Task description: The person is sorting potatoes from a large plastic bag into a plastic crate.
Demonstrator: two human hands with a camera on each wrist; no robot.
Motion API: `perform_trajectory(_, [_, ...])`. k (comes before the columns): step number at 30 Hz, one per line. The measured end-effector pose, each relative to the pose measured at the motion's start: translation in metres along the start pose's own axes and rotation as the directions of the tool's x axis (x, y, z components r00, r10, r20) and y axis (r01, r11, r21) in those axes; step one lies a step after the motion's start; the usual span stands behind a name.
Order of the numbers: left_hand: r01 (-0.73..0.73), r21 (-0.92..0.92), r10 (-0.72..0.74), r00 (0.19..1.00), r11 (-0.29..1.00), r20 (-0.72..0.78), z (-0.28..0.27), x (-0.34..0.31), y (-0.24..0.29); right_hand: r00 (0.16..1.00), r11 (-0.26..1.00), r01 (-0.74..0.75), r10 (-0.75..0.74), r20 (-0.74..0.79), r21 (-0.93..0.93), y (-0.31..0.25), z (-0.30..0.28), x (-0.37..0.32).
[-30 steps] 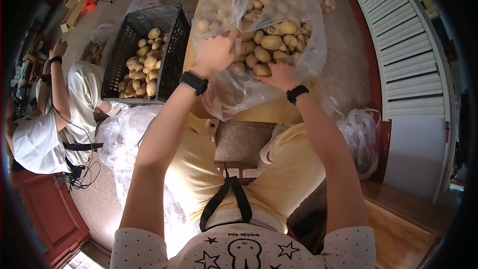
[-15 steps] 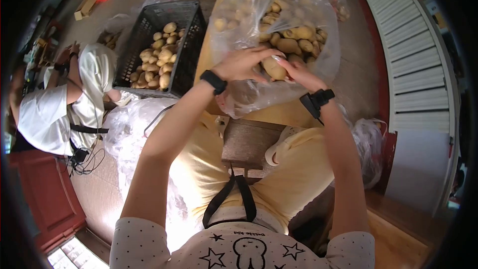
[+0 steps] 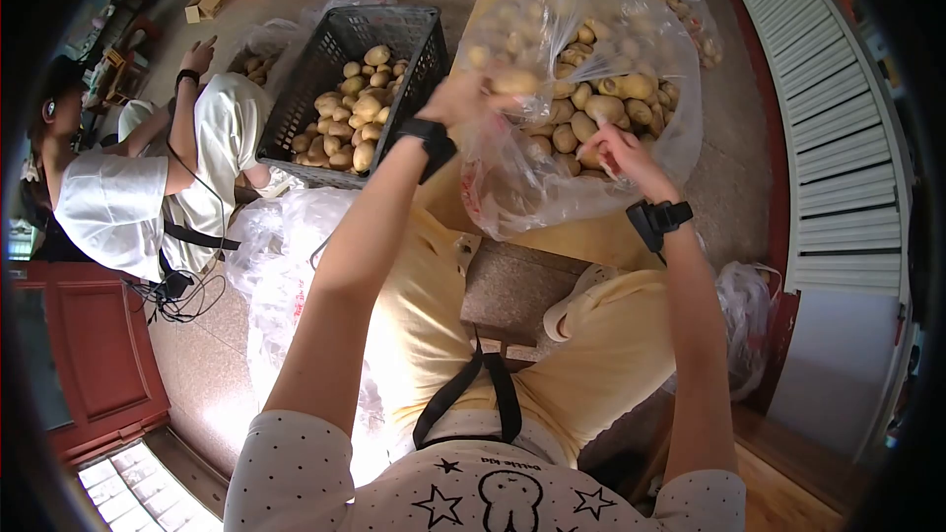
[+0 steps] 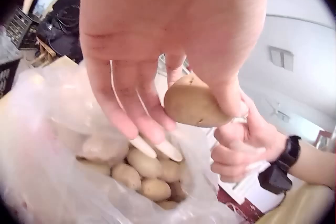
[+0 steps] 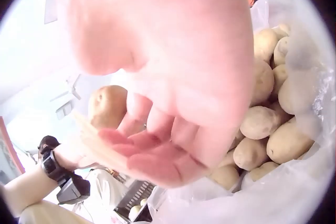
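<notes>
My left hand (image 3: 459, 100) pinches a potato (image 4: 191, 104) between thumb and fingers, blurred in the head view at the left rim of a clear plastic bag (image 3: 512, 207). In the left wrist view its other fingers reach down past the potato, over more potatoes (image 4: 144, 163) in the bag. My right hand (image 3: 628, 156) hangs above the bag's near right part with fingers loosely curled and nothing in them. Below it lie many potatoes (image 3: 583, 126) in the bag's opening. The right wrist view shows the palm of that hand beside the heaped potatoes (image 5: 261, 121).
Left of the wooden board (image 3: 611, 246) stands a black plastic crate (image 3: 281, 123) partly filled with potatoes (image 3: 350, 108). Another person (image 3: 118, 197) sits at the far left. Crumpled plastic bags (image 3: 286, 256) lie by my left leg, and a white radiator (image 3: 838, 158) is at right.
My hands came together over a potato lifted from the bag, then parted. The left hand has moved left toward the crate with the potato; the right hand has let go and drawn right.
</notes>
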State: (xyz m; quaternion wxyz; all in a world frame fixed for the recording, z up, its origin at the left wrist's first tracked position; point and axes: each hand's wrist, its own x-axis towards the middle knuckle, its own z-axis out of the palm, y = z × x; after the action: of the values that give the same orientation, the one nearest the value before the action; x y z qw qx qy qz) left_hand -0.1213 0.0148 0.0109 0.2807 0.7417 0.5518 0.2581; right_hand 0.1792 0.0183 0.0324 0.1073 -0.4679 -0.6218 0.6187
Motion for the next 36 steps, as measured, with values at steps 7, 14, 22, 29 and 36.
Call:
perform_trajectory(7, [0.810,-0.010,-0.727,0.521,0.586,-0.448,-0.029,-0.045,-0.120,0.913,0.691,0.077,-0.339,-0.228,-0.719,0.019,0.013,-0.008])
perform_trajectory(14, [0.923,0.239,-0.854,0.372,0.301,-0.363,-0.020,-0.110,-0.241,0.962,0.682,-0.021,-0.186,-0.202,-0.731,0.027,0.002,-0.013])
perform_trajectory(22, [0.596,0.408,-0.402,0.787,0.692,-0.468,-0.039,-0.050,-0.146,0.969,0.632,-0.070,-0.140,-0.203,-0.771,0.026,-0.002,-0.011])
perform_trajectory(29, [-0.237,0.101,0.231,0.971,0.966,0.063,0.003,-0.010,0.011,0.894,0.492,0.067,-0.416,-0.167,-0.868,0.062,0.017,0.016])
perform_trajectory(36, [-0.385,0.189,0.325,0.902,0.903,0.286,0.079,-0.002,0.021,0.977,0.588,-0.078,-0.115,-0.178,-0.805,0.056,0.011,0.025])
